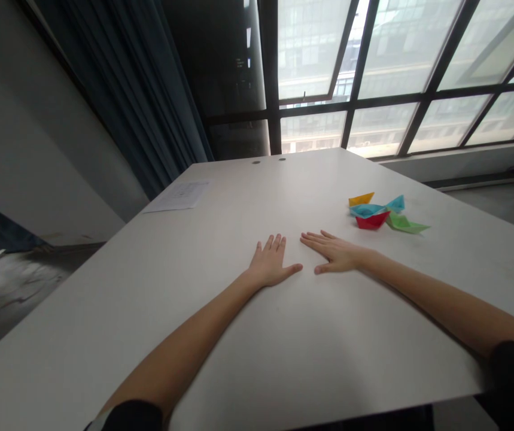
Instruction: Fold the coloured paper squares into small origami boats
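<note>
A long white bench [283, 347] stands before large black-framed windows [395, 66] bright with daylight, with a dark blue-grey curtain [149, 108] and a grey wall [23, 137] beyond its left edge.

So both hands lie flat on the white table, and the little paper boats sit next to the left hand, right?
Not quite: the paper boats sit just beyond the right hand, not by the left hand. Both hands do lie flat and open on the white table, as the head view shows.

Daylight from windows [395, 72] ahead, overexposed; left wall and curtain [149, 108] dim. Soft sheen on table [239, 335]. Wide-angle bending at edges.
</note>
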`<state>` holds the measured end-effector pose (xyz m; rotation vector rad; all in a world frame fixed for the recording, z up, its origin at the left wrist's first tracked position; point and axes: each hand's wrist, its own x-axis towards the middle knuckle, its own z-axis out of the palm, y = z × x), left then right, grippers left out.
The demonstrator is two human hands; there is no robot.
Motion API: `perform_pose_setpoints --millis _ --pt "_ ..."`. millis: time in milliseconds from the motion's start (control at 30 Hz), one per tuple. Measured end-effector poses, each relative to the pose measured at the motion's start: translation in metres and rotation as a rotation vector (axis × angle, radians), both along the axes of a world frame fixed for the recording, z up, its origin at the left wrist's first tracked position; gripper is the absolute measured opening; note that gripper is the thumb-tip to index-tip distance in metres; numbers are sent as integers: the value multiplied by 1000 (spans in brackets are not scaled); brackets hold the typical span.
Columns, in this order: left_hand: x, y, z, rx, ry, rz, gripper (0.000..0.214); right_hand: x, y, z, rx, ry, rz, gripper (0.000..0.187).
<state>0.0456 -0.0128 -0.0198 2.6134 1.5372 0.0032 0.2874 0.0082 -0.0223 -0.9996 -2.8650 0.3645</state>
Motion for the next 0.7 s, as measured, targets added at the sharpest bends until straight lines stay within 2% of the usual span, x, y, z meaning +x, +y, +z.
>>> perform_pose_setpoints --millis 700 --pt "-4 -7 9 -2 -7 -41 93 -5 -7 4 32 18 -65 83"
